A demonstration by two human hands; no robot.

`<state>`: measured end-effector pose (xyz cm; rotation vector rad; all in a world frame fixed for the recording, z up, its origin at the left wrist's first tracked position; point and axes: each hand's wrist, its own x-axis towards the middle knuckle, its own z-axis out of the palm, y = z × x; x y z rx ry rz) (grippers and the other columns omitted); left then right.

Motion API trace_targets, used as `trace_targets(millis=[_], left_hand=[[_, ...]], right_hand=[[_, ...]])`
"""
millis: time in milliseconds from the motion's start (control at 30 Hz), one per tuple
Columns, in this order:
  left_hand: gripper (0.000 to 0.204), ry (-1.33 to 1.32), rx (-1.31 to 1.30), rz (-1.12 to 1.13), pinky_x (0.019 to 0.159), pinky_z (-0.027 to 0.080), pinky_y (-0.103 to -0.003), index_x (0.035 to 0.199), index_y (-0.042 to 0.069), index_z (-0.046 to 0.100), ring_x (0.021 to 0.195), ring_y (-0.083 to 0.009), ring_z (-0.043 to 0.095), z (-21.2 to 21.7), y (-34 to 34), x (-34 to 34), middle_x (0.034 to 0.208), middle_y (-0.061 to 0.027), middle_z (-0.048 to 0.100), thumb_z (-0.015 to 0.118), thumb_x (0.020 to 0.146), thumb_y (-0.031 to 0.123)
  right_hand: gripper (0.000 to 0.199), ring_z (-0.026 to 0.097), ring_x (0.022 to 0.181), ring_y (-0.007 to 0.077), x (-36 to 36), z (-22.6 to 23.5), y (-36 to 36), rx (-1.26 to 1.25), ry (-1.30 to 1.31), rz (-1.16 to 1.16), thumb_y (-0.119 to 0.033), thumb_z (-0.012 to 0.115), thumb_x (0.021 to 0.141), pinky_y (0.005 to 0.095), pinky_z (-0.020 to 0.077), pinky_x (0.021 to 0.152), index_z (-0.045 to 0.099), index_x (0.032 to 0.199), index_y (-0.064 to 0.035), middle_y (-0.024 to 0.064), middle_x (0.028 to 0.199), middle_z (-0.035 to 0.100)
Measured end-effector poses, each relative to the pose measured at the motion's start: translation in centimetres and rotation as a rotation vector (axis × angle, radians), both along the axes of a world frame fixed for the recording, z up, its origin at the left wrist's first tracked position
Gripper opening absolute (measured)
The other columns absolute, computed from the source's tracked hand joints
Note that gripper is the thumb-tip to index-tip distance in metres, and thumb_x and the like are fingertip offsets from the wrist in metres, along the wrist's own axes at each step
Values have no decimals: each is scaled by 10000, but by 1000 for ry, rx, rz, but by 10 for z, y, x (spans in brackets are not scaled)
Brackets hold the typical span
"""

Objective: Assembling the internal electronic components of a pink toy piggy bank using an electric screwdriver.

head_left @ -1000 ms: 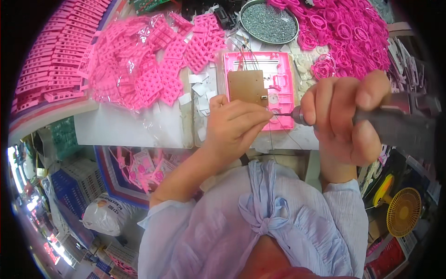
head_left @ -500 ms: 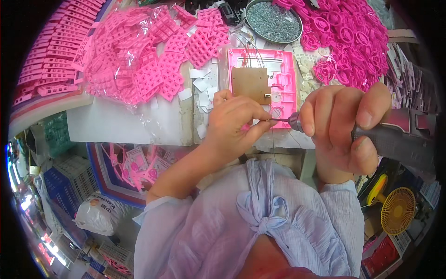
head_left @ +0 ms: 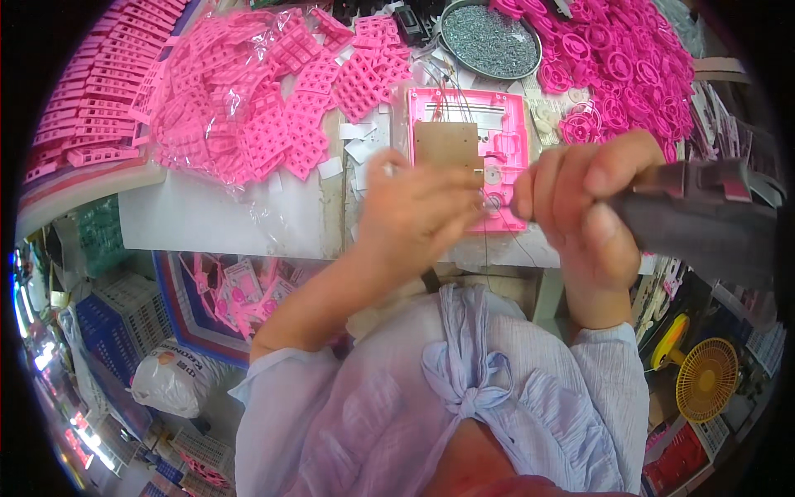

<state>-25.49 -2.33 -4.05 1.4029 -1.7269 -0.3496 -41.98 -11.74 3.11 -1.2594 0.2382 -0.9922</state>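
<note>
My right hand (head_left: 584, 207) is wrapped round a dark electric screwdriver (head_left: 696, 219) that lies nearly level, its tip end toward the left. The tip reaches over the lower edge of a pink plastic housing (head_left: 517, 124) on the table and is blurred. My left hand (head_left: 414, 215) is at the housing's lower left, close to the screwdriver tip; its fingers are smeared by motion, so anything in them cannot be made out. A brown board (head_left: 447, 146) lies in the housing, with thin wires (head_left: 451, 93) running out above it. A round part (head_left: 493, 176) shows beside the board.
A round tin of small screws (head_left: 490, 40) stands at the back. Pink grid-like parts (head_left: 240, 99) in clear plastic fill the left, and darker pink ring-shaped parts (head_left: 617, 62) the right. White paper pieces (head_left: 358, 149) lie left of the housing. A blue-edged bin (head_left: 186, 311) is below the table.
My left hand has shifted slightly left and down from the screwdriver tip and is now blurred. My right hand has moved a little left and up with the screwdriver, its grip turning slightly.
</note>
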Motion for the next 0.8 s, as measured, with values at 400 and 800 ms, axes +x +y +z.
trace_targets(millis=[400,800], left_hand=[[114,-147,63,10,847,387,-388,789,70,635,976,-186,660,-27,-5,9,1078,-30,705,723,832,126],[107,-87,120,60,1017,319,-449,993,136,712,914,-151,699,-16,-13,13,980,-15,745,707,886,132]], right_hand=[[116,553,576,103,36,-58,-50,19,-79,-32,13,675,854,256,465,531,582,924,7,61,737,606],[189,506,556,126,35,-34,-52,53,-104,73,-48,692,890,291,461,562,547,1009,-24,30,677,547]])
